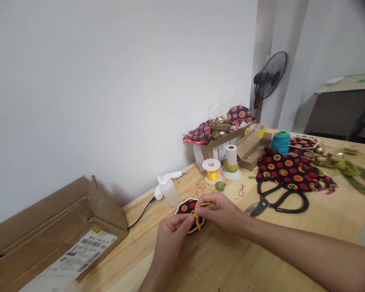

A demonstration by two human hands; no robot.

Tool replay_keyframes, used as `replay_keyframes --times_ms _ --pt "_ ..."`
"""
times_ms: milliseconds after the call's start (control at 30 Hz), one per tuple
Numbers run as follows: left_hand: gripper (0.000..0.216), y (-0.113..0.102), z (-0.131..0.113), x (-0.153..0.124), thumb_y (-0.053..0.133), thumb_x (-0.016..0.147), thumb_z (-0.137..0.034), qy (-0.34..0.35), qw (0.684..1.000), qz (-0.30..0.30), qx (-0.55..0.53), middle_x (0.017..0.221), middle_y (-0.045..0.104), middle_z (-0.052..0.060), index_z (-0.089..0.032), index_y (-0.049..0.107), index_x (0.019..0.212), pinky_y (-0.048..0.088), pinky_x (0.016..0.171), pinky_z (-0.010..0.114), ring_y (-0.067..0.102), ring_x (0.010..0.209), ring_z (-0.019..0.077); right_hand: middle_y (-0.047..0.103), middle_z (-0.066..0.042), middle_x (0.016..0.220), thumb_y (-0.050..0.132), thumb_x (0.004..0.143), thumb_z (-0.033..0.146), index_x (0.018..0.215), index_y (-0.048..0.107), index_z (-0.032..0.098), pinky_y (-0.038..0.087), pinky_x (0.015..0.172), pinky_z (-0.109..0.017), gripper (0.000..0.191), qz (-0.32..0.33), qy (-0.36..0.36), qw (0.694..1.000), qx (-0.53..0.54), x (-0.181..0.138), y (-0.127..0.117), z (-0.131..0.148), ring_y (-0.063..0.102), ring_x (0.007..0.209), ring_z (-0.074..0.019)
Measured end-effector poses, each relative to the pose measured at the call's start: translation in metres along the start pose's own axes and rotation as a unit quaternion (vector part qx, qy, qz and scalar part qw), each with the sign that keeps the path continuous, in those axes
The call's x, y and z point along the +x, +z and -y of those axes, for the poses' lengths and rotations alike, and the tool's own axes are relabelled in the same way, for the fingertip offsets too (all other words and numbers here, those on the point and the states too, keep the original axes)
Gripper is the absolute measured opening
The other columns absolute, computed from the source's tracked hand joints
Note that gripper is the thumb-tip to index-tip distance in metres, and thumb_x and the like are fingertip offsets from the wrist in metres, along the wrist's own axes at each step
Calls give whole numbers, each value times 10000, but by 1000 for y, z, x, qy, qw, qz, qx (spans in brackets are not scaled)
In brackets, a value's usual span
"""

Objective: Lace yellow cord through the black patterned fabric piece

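Note:
My left hand (174, 235) and my right hand (217, 211) meet over the table, each in a pinch on a yellow cord (197, 222). A loop of the cord shows above my right fingers and a knotted-looking end hangs between the two hands. Right behind the fingers lies a patterned fabric piece (185, 208), black with red and orange flower circles and a pale rim. My hands partly cover it, and I cannot tell whether the cord is fastened to it. Black-handled scissors (263, 202) lie open beside my right forearm.
A spool of yellow cord (213, 175), a green-cord spool (231, 167), a plastic bottle (169, 192) and a glue gun (174, 175) stand or lie behind. Patterned cloth (287, 168) and a teal thread cone (280, 142) are right. An open cardboard box (109, 207) sits left.

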State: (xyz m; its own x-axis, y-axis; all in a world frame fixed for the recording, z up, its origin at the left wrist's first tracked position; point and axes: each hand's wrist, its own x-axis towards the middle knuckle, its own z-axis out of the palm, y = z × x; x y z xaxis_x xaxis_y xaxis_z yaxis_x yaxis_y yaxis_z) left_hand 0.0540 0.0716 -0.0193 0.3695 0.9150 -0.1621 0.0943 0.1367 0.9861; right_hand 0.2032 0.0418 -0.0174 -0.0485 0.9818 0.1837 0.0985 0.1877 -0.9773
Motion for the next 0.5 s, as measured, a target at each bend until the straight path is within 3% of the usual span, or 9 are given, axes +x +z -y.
replay_keyframes --times_ms 300,500 --pt "174 -2 1 -2 623 637 -266 37 998 15 40 562 661 5 -168 700 759 406 554 183 536 582 114 600 -3 584 522 692 177 624 610 126 411 549 -189 123 -40 -18 997 -68 0 1 5 529 568 -106" --pt "169 -1 2 -2 629 624 -264 47 998 -17 35 449 588 -21 -156 703 732 371 467 169 487 483 91 583 0 621 499 725 227 676 597 126 406 567 -194 149 6 -15 1000 -24 2 -2 1 518 602 -110"
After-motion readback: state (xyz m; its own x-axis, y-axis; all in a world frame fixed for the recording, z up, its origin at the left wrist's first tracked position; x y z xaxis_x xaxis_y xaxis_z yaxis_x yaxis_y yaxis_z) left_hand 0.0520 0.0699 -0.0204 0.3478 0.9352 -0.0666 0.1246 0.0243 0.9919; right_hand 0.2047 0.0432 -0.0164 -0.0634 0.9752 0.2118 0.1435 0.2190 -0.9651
